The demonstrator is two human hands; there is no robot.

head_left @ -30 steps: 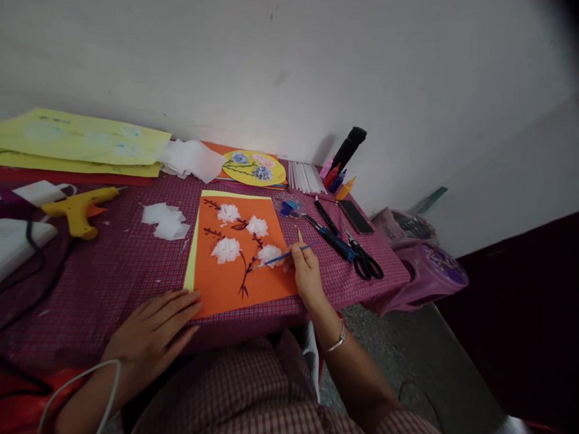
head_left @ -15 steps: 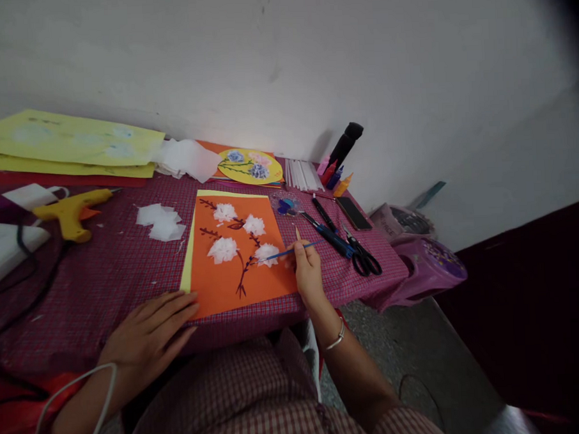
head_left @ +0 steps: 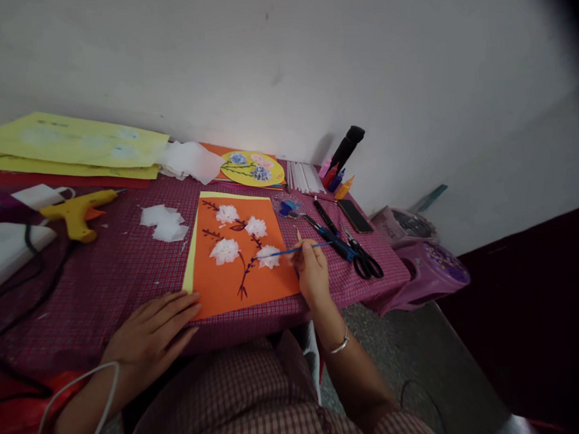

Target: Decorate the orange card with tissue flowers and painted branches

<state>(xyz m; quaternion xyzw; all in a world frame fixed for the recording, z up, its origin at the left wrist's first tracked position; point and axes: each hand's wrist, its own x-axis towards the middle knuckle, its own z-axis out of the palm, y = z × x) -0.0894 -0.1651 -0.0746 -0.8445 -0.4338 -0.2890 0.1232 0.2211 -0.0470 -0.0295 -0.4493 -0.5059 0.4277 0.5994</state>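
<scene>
An orange sheet [head_left: 254, 289] with a painted dark branch and several white tissue flowers lies on a yellow sheet at the table's front edge. My left hand [head_left: 153, 328] rests flat, fingers spread, with its fingertips on the sheet's lower left corner. At the sheet's right edge, my right hand [head_left: 313, 267] is closed around a thin blue paintbrush [head_left: 293, 249]. The brush tip is at the lower right white flower [head_left: 269, 257]. A pencil-like tip [head_left: 298, 233] also shows above the right fingers.
White tissue pieces [head_left: 164, 222] and a yellow glue gun [head_left: 81, 216] lie to the left. Scissors [head_left: 366, 263], a blue-handled tool [head_left: 335, 242], a phone [head_left: 355, 215] and a palette [head_left: 288, 207] are on the right. Paint tubes [head_left: 344, 188] stand by the wall.
My right hand has shifted slightly right and down, with the brush still held over the lower right flower. My left hand remains on the sheet's corner. The whole view has shifted a little.
</scene>
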